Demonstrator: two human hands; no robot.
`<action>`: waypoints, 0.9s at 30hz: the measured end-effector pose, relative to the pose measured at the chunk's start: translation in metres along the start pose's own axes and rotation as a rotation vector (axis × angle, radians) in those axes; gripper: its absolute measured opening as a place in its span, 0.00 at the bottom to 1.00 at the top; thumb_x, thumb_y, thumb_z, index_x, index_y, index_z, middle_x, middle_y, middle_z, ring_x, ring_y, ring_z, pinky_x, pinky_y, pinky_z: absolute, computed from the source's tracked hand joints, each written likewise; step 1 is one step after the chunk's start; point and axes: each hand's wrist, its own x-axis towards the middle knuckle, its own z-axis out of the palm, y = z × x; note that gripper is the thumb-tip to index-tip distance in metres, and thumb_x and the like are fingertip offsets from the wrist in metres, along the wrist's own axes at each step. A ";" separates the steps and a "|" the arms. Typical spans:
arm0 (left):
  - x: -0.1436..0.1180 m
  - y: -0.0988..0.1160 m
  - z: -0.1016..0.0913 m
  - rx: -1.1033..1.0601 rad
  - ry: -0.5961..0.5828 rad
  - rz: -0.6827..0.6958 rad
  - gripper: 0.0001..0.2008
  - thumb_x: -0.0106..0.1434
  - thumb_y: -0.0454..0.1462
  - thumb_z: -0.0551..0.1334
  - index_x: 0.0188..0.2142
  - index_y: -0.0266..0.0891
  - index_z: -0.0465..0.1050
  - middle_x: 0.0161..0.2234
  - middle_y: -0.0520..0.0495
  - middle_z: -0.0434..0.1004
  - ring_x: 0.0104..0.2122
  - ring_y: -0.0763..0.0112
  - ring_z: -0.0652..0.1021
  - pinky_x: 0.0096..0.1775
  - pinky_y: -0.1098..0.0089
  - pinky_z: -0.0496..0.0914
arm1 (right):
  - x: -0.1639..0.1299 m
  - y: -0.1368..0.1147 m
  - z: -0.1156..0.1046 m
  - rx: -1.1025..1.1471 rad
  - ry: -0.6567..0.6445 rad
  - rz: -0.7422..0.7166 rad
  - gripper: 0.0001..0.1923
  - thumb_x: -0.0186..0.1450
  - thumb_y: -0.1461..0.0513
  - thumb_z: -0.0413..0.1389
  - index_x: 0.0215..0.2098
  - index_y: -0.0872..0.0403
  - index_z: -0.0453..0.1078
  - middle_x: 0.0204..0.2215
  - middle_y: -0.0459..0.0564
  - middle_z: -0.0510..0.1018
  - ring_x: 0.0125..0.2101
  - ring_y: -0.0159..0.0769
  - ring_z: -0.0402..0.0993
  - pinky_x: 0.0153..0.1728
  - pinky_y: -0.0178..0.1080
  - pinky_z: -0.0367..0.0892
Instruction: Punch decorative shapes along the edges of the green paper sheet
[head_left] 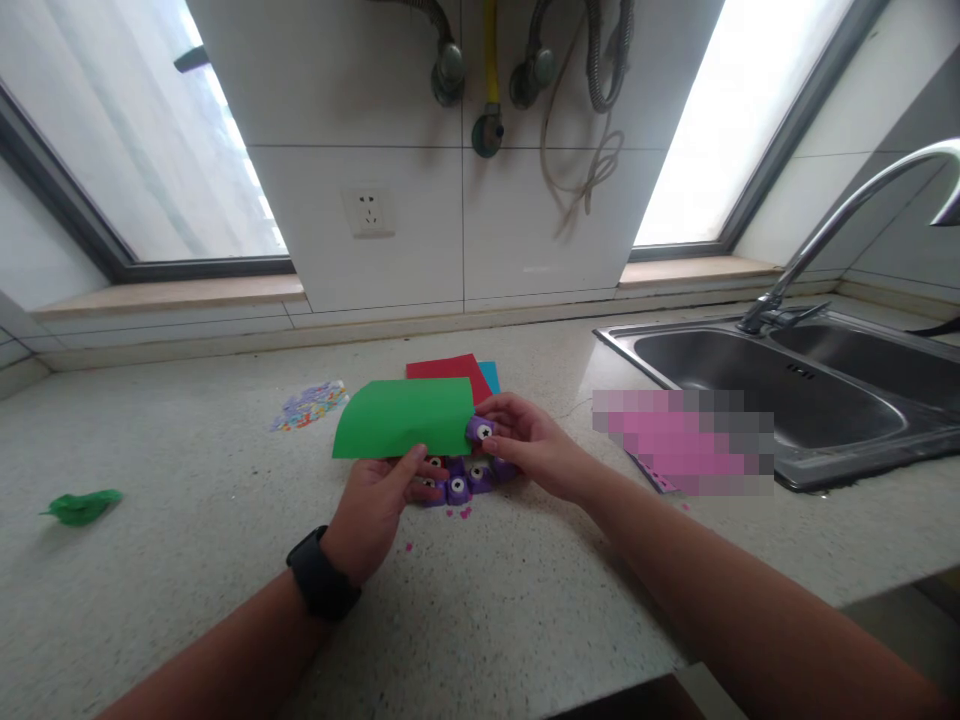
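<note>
Punch [475, 430], held in your right fingers [506, 447], meets the green sheet's [409, 415] 3 o'clock edge; your left fingers [407, 467] hold its 6 o'clock edge. Sheet's long axis: 9 to 3 o'clock.

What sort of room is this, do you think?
Most likely a kitchen, though no stove or food shows: a double metal sink is set into a long speckled counter, with a curved tap over it.

The head-worn camera looks forward and down over the counter [187, 560].
</note>
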 end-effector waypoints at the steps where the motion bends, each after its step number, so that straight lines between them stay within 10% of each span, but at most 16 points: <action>1: 0.000 0.000 0.000 0.004 0.001 0.001 0.19 0.58 0.43 0.74 0.40 0.30 0.79 0.32 0.42 0.83 0.29 0.66 0.82 0.28 0.71 0.79 | 0.000 0.000 0.001 -0.004 0.004 0.013 0.21 0.59 0.62 0.71 0.48 0.50 0.71 0.42 0.46 0.75 0.41 0.30 0.74 0.45 0.36 0.71; 27: 0.001 -0.004 -0.003 0.084 -0.056 -0.011 0.18 0.60 0.45 0.72 0.40 0.31 0.80 0.36 0.38 0.86 0.34 0.62 0.85 0.39 0.67 0.80 | -0.002 0.001 0.013 0.037 0.058 0.167 0.18 0.57 0.58 0.73 0.43 0.53 0.77 0.37 0.46 0.79 0.35 0.29 0.73 0.38 0.34 0.66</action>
